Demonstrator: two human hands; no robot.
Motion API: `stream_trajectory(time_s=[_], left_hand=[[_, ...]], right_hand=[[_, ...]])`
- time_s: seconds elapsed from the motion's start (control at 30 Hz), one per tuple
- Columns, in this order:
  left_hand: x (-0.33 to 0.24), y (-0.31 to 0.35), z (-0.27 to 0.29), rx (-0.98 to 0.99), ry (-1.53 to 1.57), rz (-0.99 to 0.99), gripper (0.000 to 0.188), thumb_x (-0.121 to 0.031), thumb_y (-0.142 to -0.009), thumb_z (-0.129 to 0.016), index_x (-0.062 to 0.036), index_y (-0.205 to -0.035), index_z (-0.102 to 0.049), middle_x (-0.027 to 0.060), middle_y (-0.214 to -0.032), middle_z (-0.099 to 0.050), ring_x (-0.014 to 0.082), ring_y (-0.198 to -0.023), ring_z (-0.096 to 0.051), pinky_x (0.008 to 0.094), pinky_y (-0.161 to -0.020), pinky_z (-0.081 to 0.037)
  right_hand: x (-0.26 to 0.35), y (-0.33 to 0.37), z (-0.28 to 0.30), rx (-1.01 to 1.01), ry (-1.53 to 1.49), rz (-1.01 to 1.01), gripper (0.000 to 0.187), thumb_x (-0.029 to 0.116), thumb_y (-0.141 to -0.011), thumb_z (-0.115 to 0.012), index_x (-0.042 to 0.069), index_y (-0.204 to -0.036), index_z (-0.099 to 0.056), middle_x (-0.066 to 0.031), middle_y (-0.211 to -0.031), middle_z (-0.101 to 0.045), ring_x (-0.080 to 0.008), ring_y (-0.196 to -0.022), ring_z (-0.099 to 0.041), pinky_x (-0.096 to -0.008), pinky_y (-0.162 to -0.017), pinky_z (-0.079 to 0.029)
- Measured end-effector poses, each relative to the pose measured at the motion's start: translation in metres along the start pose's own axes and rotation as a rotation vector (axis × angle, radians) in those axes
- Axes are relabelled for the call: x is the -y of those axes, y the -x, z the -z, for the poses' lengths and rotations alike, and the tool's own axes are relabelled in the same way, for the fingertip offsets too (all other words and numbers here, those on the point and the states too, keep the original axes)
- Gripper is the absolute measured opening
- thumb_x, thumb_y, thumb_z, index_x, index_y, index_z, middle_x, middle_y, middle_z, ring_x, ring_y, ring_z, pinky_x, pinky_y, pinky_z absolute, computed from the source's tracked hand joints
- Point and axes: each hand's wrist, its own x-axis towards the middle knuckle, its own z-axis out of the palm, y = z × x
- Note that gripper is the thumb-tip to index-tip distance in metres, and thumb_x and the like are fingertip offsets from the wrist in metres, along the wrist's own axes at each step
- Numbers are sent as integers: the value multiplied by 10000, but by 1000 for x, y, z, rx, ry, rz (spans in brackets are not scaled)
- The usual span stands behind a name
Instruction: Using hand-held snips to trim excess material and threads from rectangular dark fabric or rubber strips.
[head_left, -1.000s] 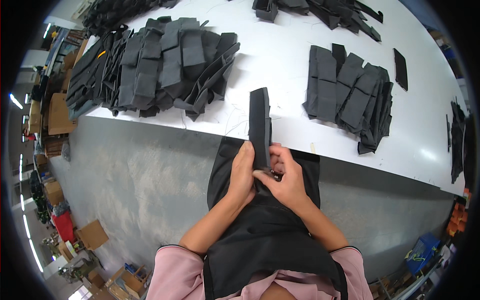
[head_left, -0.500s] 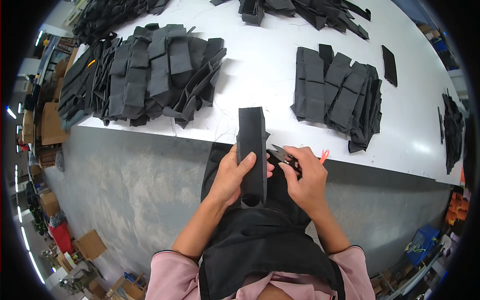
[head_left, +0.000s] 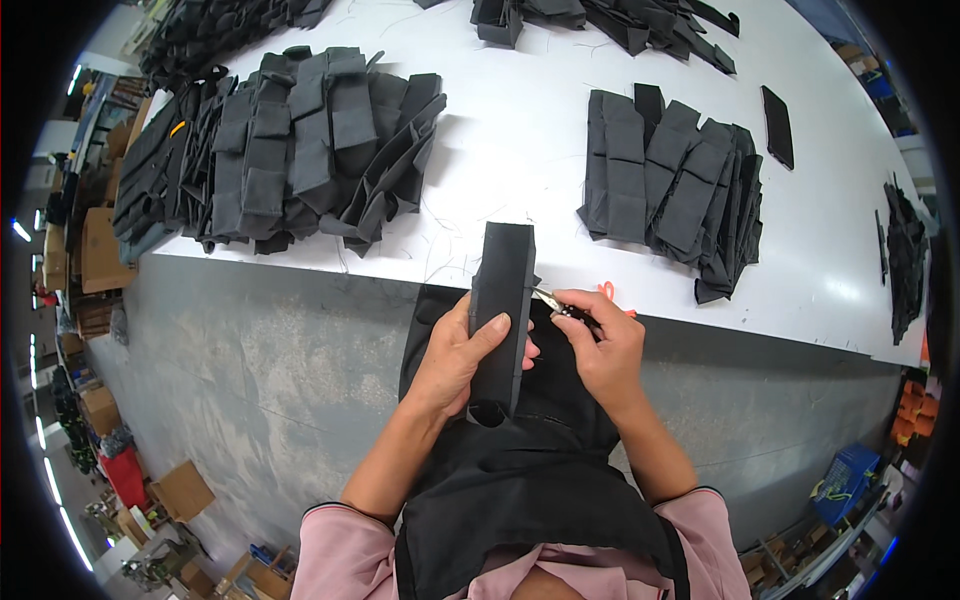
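My left hand is wrapped round a long black fabric pouch, thumb across its face and fingertips showing at its right side. The pouch stands lengthwise away from me, its far end over the table edge and a dark opening at its near end. In my right hand is a pair of thread snips with an orange loop on it. The blade tips touch or nearly touch the pouch's right edge, by a small fabric tab. Whether a thread lies between the blades is too small to tell.
On the white table lie a large heap of black fabric pouches at left and a smaller pile at right. More dark pieces lie at the far side. A phone rests near the right. Loose threads dot the tabletop.
My right hand has moved slightly left, bringing the snips to the pouch's right edge, and their blades have come closer together. The pouch has shifted a little toward me and tilted slightly.
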Motion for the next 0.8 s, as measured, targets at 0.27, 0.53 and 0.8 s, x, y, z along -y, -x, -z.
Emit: stream_trajectory(time_s=[0.27, 0.53, 0.8], left_hand=[[-4, 3, -1, 22, 4, 22, 347, -201, -912, -585, 34, -1135, -462, 127, -941, -599, 187, -772, -651, 313, -692, -568], [-3, 5, -2, 14, 6, 36, 352, -198, -910, -588, 34, -1143, -461, 127, -944, -594, 182, -762, -647, 303, -687, -563], [1, 4, -3, -19, -120, 41, 342, -173, -917, -574, 32, -1161, -450, 123, -921, -613, 170, -743, -647, 290, -666, -550]], right_hand=[[1, 3, 0, -46, 42, -10, 179, 22, -763, -677, 25, -937, -639, -86, -789, -658, -178, -627, -608, -267, -568, -467], [-5, 6, 0, -77, -83, -62, 181, 19, -762, -683, 21, -936, -633, -97, -788, -655, -172, -609, -598, -269, -562, -461], [12, -3, 7, 99, -4, 15, 258, -36, -733, -653, 20, -979, -599, -90, -850, -530, -178, -650, -568, -266, -559, -469]])
